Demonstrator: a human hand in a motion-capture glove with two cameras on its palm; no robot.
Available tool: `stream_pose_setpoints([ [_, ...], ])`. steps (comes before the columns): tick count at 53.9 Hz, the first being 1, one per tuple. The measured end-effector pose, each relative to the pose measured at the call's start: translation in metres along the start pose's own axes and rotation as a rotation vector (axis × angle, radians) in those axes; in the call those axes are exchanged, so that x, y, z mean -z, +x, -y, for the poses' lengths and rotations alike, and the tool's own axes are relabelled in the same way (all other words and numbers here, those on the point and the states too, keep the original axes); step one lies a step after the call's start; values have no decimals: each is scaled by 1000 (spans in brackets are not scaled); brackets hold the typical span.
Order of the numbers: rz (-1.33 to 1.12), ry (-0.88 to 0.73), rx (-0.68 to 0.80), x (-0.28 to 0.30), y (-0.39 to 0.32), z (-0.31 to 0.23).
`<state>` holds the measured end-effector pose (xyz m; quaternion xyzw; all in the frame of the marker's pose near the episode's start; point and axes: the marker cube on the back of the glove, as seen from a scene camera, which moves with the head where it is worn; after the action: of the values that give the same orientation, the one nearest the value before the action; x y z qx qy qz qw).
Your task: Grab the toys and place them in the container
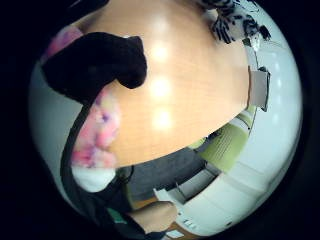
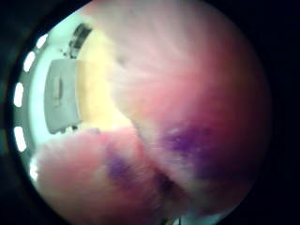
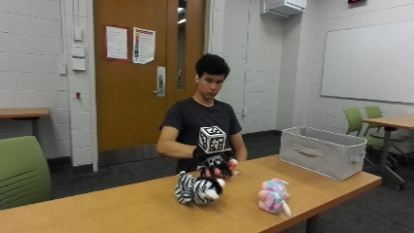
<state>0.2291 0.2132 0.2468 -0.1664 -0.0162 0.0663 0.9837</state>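
A person's black-gloved right hand (image 3: 213, 162) holds a fluffy pink-and-purple plush toy (image 3: 228, 167) in curled fingers above the wooden worktop (image 3: 116, 208); its long axis cannot be told. A striped zebra plush (image 3: 197, 189) lies crosswise below; the grey fabric container (image 3: 323, 150) stands well apart

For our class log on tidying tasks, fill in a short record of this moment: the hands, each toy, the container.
Gloved right hand: raised above the table, gripping a pink plush toy
Zebra toy: on the table, below that hand
Pastel plush toy: on the table, near its front edge
Container: grey fabric bin at the table's far end; contents hidden from view
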Motion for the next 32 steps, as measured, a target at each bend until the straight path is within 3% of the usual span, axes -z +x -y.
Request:
stream_pose_setpoints([
  [23, -108, 81, -30, 30, 10, 12],
  [32, -39, 123, 3, 83, -20, 22],
])
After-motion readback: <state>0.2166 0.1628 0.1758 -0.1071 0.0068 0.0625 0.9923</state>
